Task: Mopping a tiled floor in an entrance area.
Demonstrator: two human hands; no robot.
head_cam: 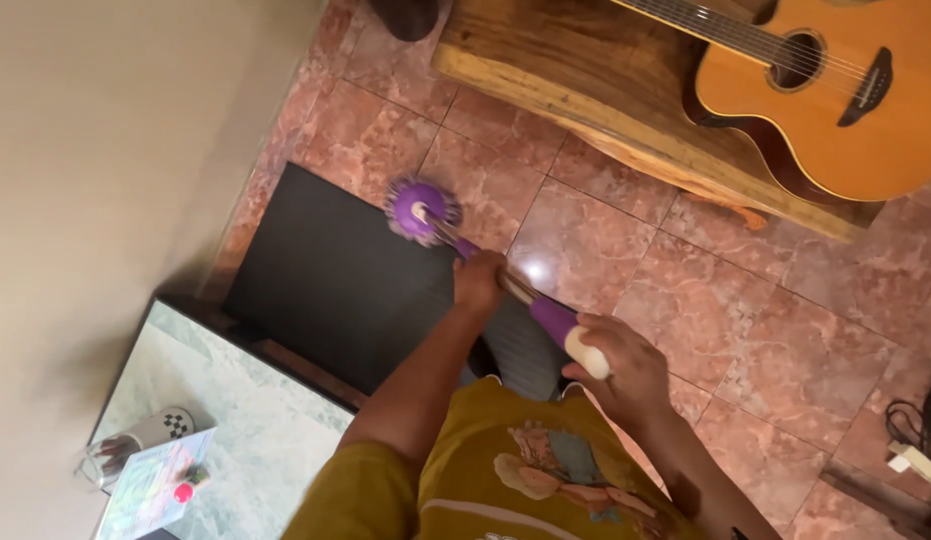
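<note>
A big floor (625, 240) of pink stone tiles is seen from above. A dark mat (335, 280) is laid flat on it, close to the pale wall (115, 130), so one edge runs along the wall side.

At the top, a heavy wooden bench (585, 80) is set on the tiles. A brown guitar (835, 90) is laid on its back across it, most likely so that it is kept off the floor.

At the lower left, a bench with a green stone top (255, 430) is seen. A booklet (155, 485) and a small cup with black and white checks (150, 430) are rested on it. At the far right, some cables and a white plug strip (915, 450) are left on the floor.

A mop (485, 265) is held at a slant, with its round purple head (420, 210) pressed down at the far edge of the mat, where mat and tiles meet. The handle is sloped back toward the body, so the head can be pushed along the floor.

The left hand (479, 282) is wrapped around the middle of the handle, fingers closed on it, so the mop can be steered. The right hand (625, 365) is closed around the white and purple grip at the top end, so it can be pushed. A yellow shirt (505, 470) is worn by the person.
</note>
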